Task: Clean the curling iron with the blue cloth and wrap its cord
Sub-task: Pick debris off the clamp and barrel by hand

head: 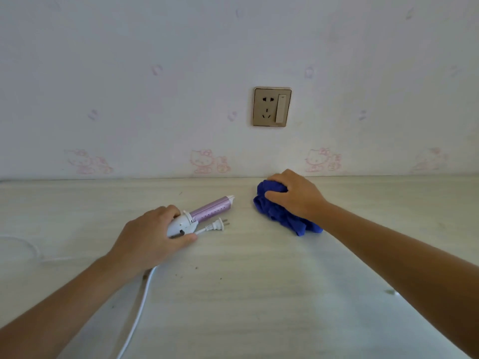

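Observation:
A small curling iron [207,211] with a purple barrel and white handle lies on the pale wooden table [259,281], barrel pointing up and to the right. My left hand [150,237] grips its white handle. Its white cord [137,312] trails toward the near edge and loops off to the left, and the two-pin plug [217,225] lies just right of the handle. To the right, my right hand [295,195] grips a crumpled blue cloth [282,216] that rests on the table near the wall.
A gold-framed wall socket with a switch [272,107] sits on the patterned wall above the table's back edge. Small dark specks dot the tabletop near the middle.

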A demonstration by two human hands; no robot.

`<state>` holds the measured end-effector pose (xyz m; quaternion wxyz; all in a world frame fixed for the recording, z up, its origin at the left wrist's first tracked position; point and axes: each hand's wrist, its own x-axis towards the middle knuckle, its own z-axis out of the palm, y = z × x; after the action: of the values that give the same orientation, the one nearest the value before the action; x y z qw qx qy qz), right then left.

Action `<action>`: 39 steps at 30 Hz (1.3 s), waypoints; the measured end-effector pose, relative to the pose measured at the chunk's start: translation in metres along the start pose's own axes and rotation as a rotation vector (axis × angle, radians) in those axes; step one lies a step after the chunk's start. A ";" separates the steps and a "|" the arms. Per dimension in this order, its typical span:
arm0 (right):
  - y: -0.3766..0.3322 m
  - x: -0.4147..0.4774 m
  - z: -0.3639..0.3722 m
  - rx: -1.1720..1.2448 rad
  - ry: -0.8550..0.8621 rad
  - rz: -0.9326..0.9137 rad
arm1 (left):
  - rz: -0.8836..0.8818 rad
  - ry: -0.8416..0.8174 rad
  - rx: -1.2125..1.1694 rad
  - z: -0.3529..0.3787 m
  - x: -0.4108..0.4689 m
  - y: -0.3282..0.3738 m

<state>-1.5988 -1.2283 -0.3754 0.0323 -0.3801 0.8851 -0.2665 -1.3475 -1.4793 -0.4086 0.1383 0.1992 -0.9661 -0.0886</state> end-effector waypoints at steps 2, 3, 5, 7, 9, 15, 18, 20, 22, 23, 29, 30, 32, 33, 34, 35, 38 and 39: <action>0.001 -0.001 0.004 -0.020 -0.027 0.017 | -0.004 -0.045 0.045 0.003 0.004 0.000; 0.002 0.000 0.004 -0.011 -0.026 0.029 | -0.013 -0.052 0.039 0.003 0.005 0.000; 0.001 0.001 0.002 0.024 -0.002 0.052 | -0.027 -0.027 -0.008 0.000 0.004 0.003; 0.002 -0.003 -0.003 0.058 0.050 0.072 | 0.008 0.099 -0.081 -0.006 0.000 0.012; 0.004 -0.015 -0.012 0.063 0.113 0.089 | 0.088 0.261 -0.177 -0.012 -0.010 0.034; 0.030 -0.129 -0.060 0.220 0.245 0.046 | 0.375 0.146 -0.467 -0.008 -0.065 0.148; 0.052 -0.197 -0.082 0.137 0.227 0.072 | 0.480 0.059 -0.516 0.003 -0.079 0.203; 0.073 -0.229 -0.095 0.072 0.210 0.128 | 0.496 0.030 -0.532 0.012 -0.078 0.236; 0.097 -0.250 -0.103 0.007 0.193 0.178 | 0.511 -0.013 -0.502 0.025 -0.072 0.268; 0.107 -0.258 -0.105 -0.032 0.180 0.195 | 0.522 -0.040 -0.474 0.032 -0.068 0.282; 0.145 -0.270 -0.096 -0.136 0.102 0.282 | 0.542 -0.176 -0.322 0.069 -0.048 0.340; 0.147 -0.269 -0.094 -0.138 0.117 0.276 | 0.538 -0.178 -0.304 0.072 -0.046 0.347; 0.148 -0.267 -0.091 -0.133 0.151 0.244 | 0.530 -0.153 -0.282 0.076 -0.044 0.357; 0.149 -0.267 -0.090 -0.130 0.162 0.225 | 0.530 -0.133 -0.275 0.078 -0.043 0.359; 0.149 -0.266 -0.089 -0.129 0.170 0.208 | 0.535 -0.112 -0.268 0.079 -0.042 0.360; 0.148 -0.265 -0.089 -0.128 0.173 0.196 | 0.545 -0.098 -0.260 0.080 -0.040 0.361; 0.143 -0.262 -0.089 -0.131 0.162 0.183 | 0.599 -0.070 -0.238 0.080 -0.035 0.360; 0.141 -0.262 -0.089 -0.129 0.155 0.183 | 0.615 -0.066 -0.239 0.079 -0.035 0.359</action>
<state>-1.5285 -0.9281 -0.4072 -0.0365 -0.2772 0.9313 -0.2336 -1.4700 -1.1307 -0.4100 0.1494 -0.1225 -0.9677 -0.1619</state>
